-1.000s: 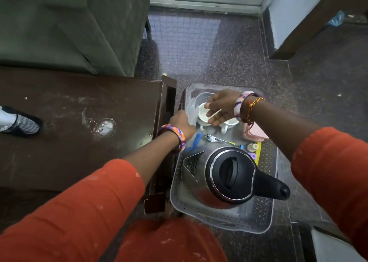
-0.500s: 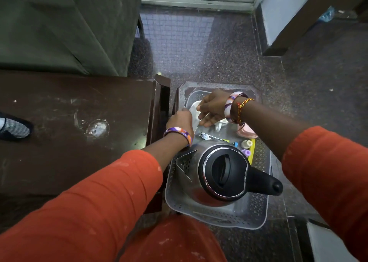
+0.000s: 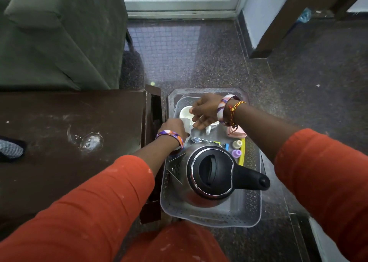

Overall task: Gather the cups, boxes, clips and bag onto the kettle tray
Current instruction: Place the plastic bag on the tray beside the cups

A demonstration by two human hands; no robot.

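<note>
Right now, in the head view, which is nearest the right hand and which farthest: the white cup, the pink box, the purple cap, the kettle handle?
1. white cup: at the right hand, tray's far end.
2. pink box: under the wrist, right edge.
3. purple cap: nearer the person.
4. kettle handle: closest to the person.

I see a dark speckled stone floor running up to a metal-framed glass door sill at the top, where pale daylight falls in a gridded patch across the floor. On my left stands a grey-green upholstered armchair, and below it a dark brown wooden surface, scuffed with whitish smears and a ring-shaped wet mark. To the upper right a light blue wall meets a brown wooden post that leans across the frame. A white edge shows at the bottom right corner.
</note>
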